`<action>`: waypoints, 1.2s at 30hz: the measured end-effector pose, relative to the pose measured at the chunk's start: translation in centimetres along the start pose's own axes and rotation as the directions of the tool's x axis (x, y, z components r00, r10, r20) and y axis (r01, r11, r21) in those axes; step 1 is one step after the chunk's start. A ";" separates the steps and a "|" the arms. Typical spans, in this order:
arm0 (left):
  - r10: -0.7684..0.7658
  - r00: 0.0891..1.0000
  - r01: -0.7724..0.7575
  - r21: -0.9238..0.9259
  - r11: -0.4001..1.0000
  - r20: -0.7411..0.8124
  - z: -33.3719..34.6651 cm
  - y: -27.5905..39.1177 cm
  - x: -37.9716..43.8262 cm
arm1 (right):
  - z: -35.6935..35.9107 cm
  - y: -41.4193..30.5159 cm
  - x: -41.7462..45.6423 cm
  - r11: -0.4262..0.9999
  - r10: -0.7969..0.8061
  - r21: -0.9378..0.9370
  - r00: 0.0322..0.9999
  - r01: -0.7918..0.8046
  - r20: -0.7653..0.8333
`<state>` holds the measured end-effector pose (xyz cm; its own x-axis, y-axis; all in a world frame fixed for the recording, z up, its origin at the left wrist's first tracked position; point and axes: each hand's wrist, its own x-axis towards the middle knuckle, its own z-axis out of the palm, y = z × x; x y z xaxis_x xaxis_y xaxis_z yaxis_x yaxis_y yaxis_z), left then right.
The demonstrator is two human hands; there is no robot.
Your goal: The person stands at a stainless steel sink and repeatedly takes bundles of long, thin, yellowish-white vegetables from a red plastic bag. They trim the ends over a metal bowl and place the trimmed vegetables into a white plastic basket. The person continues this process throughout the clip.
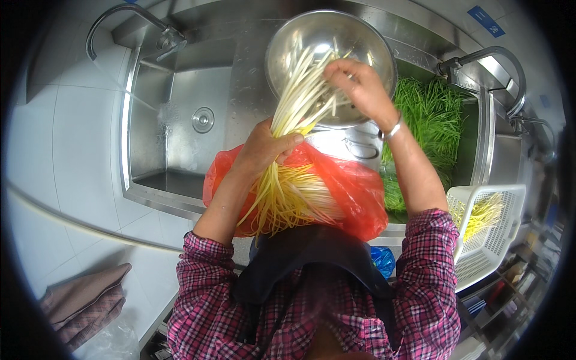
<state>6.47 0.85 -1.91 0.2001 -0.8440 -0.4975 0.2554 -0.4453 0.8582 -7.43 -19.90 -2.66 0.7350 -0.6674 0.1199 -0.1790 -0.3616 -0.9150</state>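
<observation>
My left hand (pixel 270 146) is closed around a bunch of yellow chives (pixel 294 101), whose white stem ends fan out over a round stainless steel bowl (pixel 279 58). At the right side of those stem ends is my right hand (pixel 357 85), fingers bent with thumb and fingertips near each other; whether they pinch a stalk cannot be made out. Below my hands lies an open red plastic bag (pixel 360 193) with more yellow chives (pixel 310 198) in it. The yellow leaf ends of the held bunch hang over the bag. Some loose bits lie in the bowl.
A sink basin (pixel 184 99) with running water is on the left, under a curved faucet (pixel 130 9). Green chives (pixel 425 121) fill the right basin, beside a second faucet (pixel 495 51). Scissors (pixel 362 149) lie below the bowl. A white plastic basket (pixel 490 256) at right holds some yellow chives.
</observation>
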 end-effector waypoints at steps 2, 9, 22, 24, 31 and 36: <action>-0.004 1.000 0.004 0.008 1.000 -0.001 0.0 -0.1 0.0 | -0.1 -0.4 0.1 0.996 0.091 0.013 0.995 -0.091 0.027; -0.010 1.000 0.010 -0.003 1.000 0.017 -0.1 -0.4 0.2 | 0.7 -0.5 0.4 0.989 0.125 0.075 0.992 -0.127 0.024; -0.027 1.000 0.026 -0.048 0.998 -0.011 -0.5 -0.1 -0.3 | -1.6 3.3 1.7 0.985 0.165 0.093 0.953 -0.146 -0.252; -0.021 1.000 0.022 -0.054 0.998 0.002 -0.6 -0.1 -0.2 | -0.9 2.2 1.4 0.978 0.155 0.161 0.981 -0.135 -0.120; -0.041 0.999 0.041 -0.007 0.999 -0.004 -0.2 -0.2 -0.1 | 0.3 0.9 1.1 0.915 0.320 0.229 0.944 -0.331 0.085; -0.042 0.999 0.042 -0.011 0.999 -0.004 -0.3 -0.3 -0.1 | -0.1 1.3 1.2 0.920 0.329 0.172 0.933 -0.352 0.150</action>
<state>6.63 1.13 -2.11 0.1933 -0.8232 -0.5338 0.2740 -0.4771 0.8350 -6.83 -21.28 -3.66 0.7245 -0.6437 -0.2465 -0.3108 0.0140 -0.9504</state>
